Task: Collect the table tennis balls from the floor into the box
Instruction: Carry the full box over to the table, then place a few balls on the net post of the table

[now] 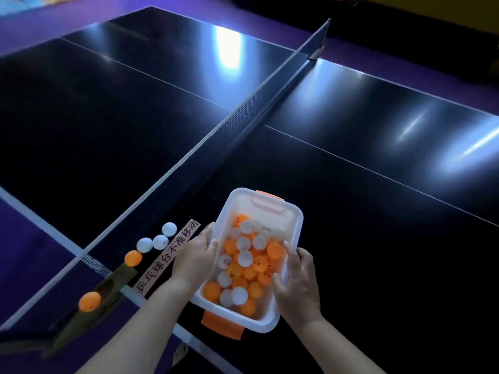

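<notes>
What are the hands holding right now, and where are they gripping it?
The ball-filled box, by its two long sides: the left hand grips the left rim, the right hand the right rim.

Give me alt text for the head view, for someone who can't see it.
A left hand and a right hand grip the sides of a white box of orange and white balls at the edge of a dark table tennis table. Loose balls lie left, beside the net.

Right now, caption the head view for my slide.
The left hand and right hand hold a box of orange and white balls at the table edge.
</notes>
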A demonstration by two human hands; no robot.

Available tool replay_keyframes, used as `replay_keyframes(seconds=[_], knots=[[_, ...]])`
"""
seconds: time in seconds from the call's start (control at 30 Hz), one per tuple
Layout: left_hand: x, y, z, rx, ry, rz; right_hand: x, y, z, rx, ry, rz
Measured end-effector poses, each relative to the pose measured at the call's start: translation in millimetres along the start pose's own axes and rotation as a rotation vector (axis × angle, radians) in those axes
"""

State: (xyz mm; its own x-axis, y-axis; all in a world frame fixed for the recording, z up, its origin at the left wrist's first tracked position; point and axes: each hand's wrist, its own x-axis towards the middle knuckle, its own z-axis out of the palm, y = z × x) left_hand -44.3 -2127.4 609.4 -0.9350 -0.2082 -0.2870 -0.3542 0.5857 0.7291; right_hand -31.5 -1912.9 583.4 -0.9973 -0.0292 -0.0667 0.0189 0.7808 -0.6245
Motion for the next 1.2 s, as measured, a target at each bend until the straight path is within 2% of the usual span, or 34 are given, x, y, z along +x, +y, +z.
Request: replay_keyframes(seconds=[0.17, 0.3, 0.4, 0.53, 0.6, 0.77, 0.9, 1.1, 1.2], knots=[[2.5, -8.2, -9.5, -0.062, -0.031, 0.006, 17.9, -6.3, -3.6, -0.187, 0.207, -0.045], [-8.6, -35.2, -34.0, -0.105, 0.086, 0.015, 31.3, -30.3, -1.2, -0.183, 0.225, -0.021], [-23.3, -73.6, -59.4, -0.015, 0.223, -0.009, 36.0, -54.5, 10.2, -0.159, 0.238, -0.092], [-41.0, -137.2, -83.5, 0.170, 0.320, -0.111, 38.2, -83.0, 35.6, -0.111, 0.234, -0.210], [-50.2, -165.4, -88.3, 0.260, 0.349, -0.106, 35.5, -96.6, 48.6, -0.101, 0.225, -0.237], [-56.1, -209.0, -89.1, 0.505, 0.266, -0.102, 29.6, -117.5, 68.0, -0.133, 0.193, -0.383], [-52.4, -228.9, -84.3, 0.709, 0.212, -0.044, 27.4, -118.8, 74.6, -0.104, 0.126, -0.411], [-58.5, -236.9, -86.6, 0.777, 0.217, 0.000, 25.5, -118.6, 77.6, -0.071, 0.071, -0.378], [-59.6, -231.9, -89.8, 0.705, 0.259, 0.061, 25.1, -119.5, 73.7, -0.039, 0.058, -0.320]])
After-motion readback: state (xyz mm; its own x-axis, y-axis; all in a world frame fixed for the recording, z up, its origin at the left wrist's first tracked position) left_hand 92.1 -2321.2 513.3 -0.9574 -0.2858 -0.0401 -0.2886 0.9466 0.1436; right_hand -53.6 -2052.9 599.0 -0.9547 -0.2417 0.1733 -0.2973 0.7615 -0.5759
